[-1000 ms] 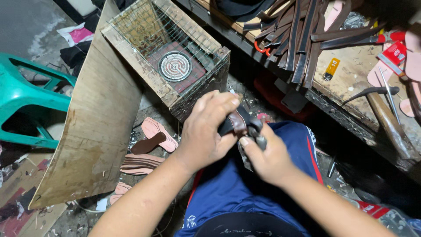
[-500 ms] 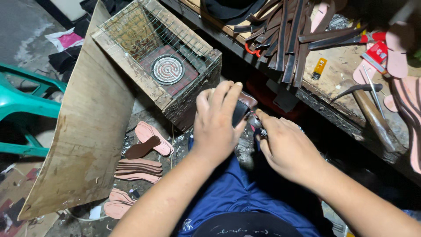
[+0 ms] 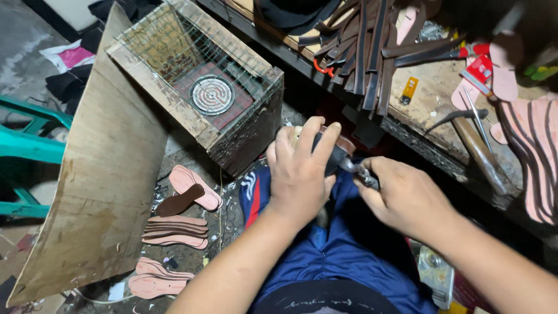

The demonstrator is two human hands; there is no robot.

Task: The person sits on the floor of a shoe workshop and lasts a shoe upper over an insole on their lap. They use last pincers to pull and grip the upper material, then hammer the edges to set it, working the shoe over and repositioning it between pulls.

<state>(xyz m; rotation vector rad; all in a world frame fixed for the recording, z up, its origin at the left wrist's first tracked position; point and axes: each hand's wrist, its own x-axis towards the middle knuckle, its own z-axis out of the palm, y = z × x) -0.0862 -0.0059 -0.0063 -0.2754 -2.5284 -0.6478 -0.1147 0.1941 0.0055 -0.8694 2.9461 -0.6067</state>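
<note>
My left hand is wrapped over a dark sandal piece held above my lap, fingers curled across its top. My right hand grips a metal tool whose tip meets the dark piece from the right. Most of the piece is hidden under my left fingers. Both hands hover over my blue shorts.
A wire-mesh box with a coil heater stands ahead, a large cardboard sheet leaning at its left. Pink insoles lie on the floor. The workbench at right holds dark straps, a hammer and pink soles. Teal chair far left.
Both hands have stayed together on the dark piece, shifting slightly up and right in view. My right hand has drawn back a little, showing more of the metal tool.
</note>
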